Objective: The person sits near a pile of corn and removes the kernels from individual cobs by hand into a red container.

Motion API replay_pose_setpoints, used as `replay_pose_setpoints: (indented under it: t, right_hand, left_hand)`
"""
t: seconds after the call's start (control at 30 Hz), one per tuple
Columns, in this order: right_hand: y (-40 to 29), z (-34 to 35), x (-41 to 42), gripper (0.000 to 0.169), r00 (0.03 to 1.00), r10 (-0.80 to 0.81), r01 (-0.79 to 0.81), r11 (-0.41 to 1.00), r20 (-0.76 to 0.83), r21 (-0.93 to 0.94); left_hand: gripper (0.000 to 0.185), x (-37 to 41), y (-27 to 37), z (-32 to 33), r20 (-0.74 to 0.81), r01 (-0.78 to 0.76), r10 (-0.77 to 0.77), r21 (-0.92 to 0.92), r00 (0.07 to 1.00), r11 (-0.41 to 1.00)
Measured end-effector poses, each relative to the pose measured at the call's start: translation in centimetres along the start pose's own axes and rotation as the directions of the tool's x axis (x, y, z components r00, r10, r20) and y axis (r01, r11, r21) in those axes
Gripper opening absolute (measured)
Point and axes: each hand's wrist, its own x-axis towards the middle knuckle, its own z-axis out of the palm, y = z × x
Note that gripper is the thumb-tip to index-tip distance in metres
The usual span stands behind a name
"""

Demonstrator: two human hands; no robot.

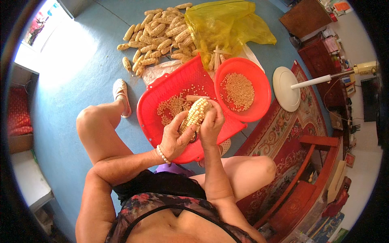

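Note:
Both of my hands hold one ear of dried corn [197, 113] above a red plastic basket [145, 121]. My left hand [175, 133], with a beaded bracelet at its wrist, grips the ear's lower left side. Around the ear's right side close the fingers of my right hand [211, 123]. Loose kernels [171, 106] and a bare corncob [194, 97] lie in the basket under the ear. A dark curved thing shows at the ear's lower end, mostly hidden by my fingers. At the right, a round red basin [264, 88] holds a heap of shelled kernels [238, 91].
Beyond the basket, many unshelled corn ears [161, 33] are piled on the blue floor [60, 121]. A yellow plastic bag [222, 24] lies beside them, with bare cobs [217, 59] near its mouth. To the right are a white stand base [285, 88], a patterned red rug [273, 127] and wooden furniture [319, 170].

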Motion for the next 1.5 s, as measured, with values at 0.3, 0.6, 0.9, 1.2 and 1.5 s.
replay_pose_setpoints:
  t: [0.3,0.6,0.9,1.2,1.5]
  right_hand:
    - [1.7,-0.1,0.3,0.032,0.978,0.207,-0.204,0.975,-0.033,0.092]
    - [3.4,0.0,0.2,0.035,0.976,0.196,-0.190,0.980,-0.098,0.063]
    - [0.8,0.3,0.1,0.034,0.998,0.049,-0.048,0.998,0.025,-0.045]
    - [1.4,0.4,0.0,0.036,0.976,0.216,-0.209,0.965,-0.030,0.157]
    - [4.4,-0.1,0.1,0.028,0.940,0.305,-0.289,0.950,-0.153,0.115]
  left_hand:
    - [0.039,0.0,0.1,-0.3,0.061,0.015,-0.023,0.135,0.998,0.991]
    - [0.039,0.2,0.4,-0.3,0.043,-0.033,0.022,0.253,0.999,0.967]
    - [0.041,0.5,0.6,-0.5,0.036,-0.159,0.157,0.395,0.987,0.905]
    - [0.040,0.5,0.2,-0.5,0.047,-0.065,0.054,0.277,0.997,0.959]
    - [0.038,0.3,-0.3,-0.2,0.082,0.234,-0.230,-0.046,0.970,0.971]
